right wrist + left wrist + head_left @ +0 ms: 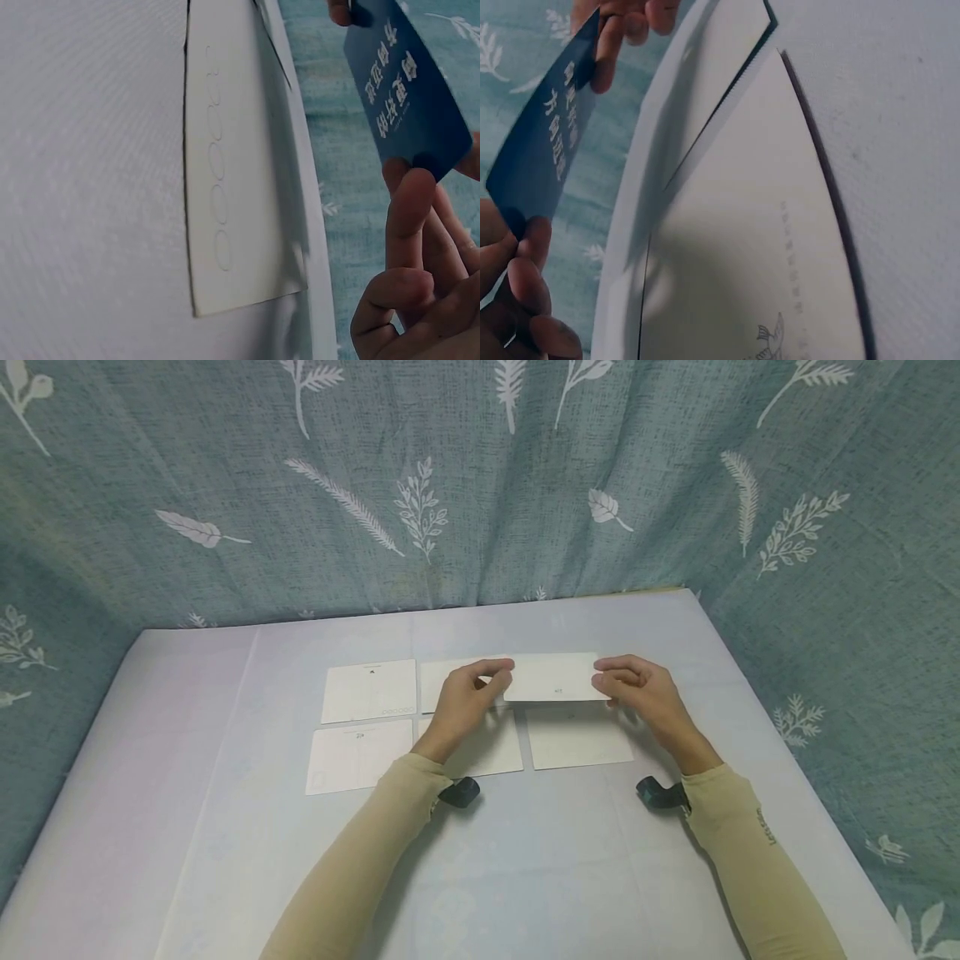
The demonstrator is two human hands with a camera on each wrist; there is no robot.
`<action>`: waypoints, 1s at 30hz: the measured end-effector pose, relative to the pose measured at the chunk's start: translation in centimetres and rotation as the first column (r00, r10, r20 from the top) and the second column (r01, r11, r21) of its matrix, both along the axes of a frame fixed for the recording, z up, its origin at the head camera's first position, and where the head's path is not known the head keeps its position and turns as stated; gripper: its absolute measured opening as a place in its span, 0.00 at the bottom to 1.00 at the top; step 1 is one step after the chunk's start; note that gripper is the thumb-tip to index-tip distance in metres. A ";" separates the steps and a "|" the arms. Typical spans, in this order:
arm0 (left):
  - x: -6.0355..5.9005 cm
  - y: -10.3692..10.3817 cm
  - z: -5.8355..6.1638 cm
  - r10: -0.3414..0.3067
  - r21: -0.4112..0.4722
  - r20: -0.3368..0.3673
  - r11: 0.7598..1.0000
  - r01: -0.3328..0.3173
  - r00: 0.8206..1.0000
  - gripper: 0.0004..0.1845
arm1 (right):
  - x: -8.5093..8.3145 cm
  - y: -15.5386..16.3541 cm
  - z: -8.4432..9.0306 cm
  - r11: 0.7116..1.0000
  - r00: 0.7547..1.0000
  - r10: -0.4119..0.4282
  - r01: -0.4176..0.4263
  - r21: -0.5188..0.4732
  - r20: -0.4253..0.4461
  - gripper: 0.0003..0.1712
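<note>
Lying flat on the pale, finely woven tablecloth (225,827), two white rectangular cards sit well to the left of the hands: the far card (369,691), matte with a small dark mark at its top edge, and the near card (358,757) just below it. Behind the left hand (465,702) a third card (438,681) peeks out, and under its wrist lies a fourth (487,752), partly hidden.

That left hand pinches the left short edge of the held card (555,677) between thumb and curled fingers. This stiff, thin rectangle is white on its upper face; the wrist views show its underside deep blue with pale printed characters (544,146). It hangs just above the table, level, stretched between both hands.

Below it rests a fifth card (579,739), flat, beneath the gap between the hands.

The right hand (637,687) pinches the card's right short edge, fingertips (411,187) curled onto the blue face. Beige sleeves cover both forearms. A teal leaf-printed curtain (675,485) hangs beyond.
</note>
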State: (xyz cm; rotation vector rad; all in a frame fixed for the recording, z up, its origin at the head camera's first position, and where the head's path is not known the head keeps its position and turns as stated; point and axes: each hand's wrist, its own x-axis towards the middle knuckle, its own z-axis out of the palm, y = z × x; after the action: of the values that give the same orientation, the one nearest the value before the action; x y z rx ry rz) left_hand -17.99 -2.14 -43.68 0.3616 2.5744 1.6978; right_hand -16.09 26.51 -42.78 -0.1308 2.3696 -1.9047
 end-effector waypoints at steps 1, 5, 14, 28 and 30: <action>0.0 0.0 0.0 0.002 -0.009 -0.012 1.000 -0.003 1.000 0.14 | 0.0 0.0 0.0 1.000 1.000 0.002 -0.002 0.005 -0.004 0.26; 0.1 0.2 -0.1 0.011 -0.044 -0.053 0.999 -0.013 0.999 0.13 | 0.0 -0.2 -0.2 1.000 0.999 -0.009 0.010 0.030 -0.032 0.24; 0.0 0.5 -0.3 0.071 -0.083 -0.149 0.993 -0.084 0.986 0.09 | 0.3 -1.0 0.6 0.996 0.988 -0.052 0.061 0.061 -0.143 0.21; 0.0 1.0 -0.3 0.161 -0.071 -0.136 0.983 -0.172 0.977 0.17 | 0.9 -1.7 1.6 0.998 0.973 -0.056 0.061 0.013 -0.224 0.21; 0.0 1.1 -0.3 0.168 -0.060 -0.123 0.982 -0.176 0.978 0.19 | 0.9 -1.7 1.6 0.997 0.973 -0.069 0.074 0.014 -0.219 0.22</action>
State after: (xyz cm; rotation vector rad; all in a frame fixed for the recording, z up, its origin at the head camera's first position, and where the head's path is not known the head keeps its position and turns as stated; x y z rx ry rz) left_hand -18.02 -1.07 -43.94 0.2481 2.8180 1.6776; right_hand -15.20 24.80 -41.17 -0.2697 2.5667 -1.9893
